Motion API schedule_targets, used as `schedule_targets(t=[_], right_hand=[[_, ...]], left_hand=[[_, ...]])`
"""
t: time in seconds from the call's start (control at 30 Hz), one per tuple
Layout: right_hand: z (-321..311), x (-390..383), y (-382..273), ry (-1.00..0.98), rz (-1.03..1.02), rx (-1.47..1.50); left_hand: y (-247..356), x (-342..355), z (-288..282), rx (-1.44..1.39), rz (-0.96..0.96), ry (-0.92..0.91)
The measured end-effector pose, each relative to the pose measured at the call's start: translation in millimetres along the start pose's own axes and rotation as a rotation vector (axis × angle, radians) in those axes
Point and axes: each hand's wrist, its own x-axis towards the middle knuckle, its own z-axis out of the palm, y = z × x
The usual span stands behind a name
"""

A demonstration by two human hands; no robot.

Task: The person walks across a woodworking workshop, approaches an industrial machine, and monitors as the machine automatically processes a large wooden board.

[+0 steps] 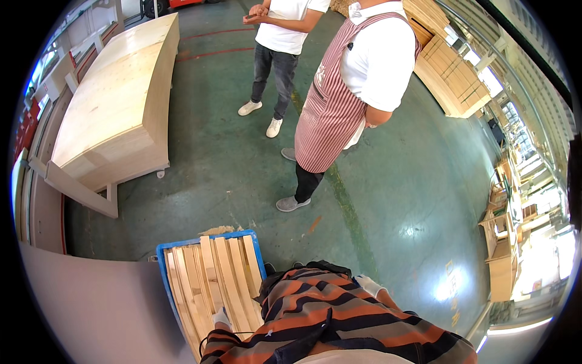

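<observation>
Left hand [220, 318] at slats [209, 267] inside crate [259, 252], apparently handling them; right hand [367, 284] right of crate; finger closure indeterminable. Lifting one would require a firm grip.

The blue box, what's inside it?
Long wooden strips lie side by side in the blue box, the left hand over them. The strips hide the bottom, so that can't be seen.

And there they are at seven o'clock, the pale wooden strips [224, 267], packed side by side in a blue crate [259, 252]! They lie lengthwise, far ends pointing towards eleven. Long, narrow, bare-faced, light tan with browner streaks here and there. A few ride higher than their neighbours, tips right up at the twelve-o'clock rim.
</observation>
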Motion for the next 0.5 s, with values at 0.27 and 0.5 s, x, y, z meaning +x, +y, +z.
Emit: schedule_targets(t=[0.27, 0.5], right_hand=[[-4, 3, -1, -0.092, 0.031, -0.047], [6, 0, -8, -0.019, 0.153, 0.114]], left_hand=[[22, -9, -3, 0.458, -0.027, -0.083], [11, 2, 3, 0.595, -0.037, -0.078]])
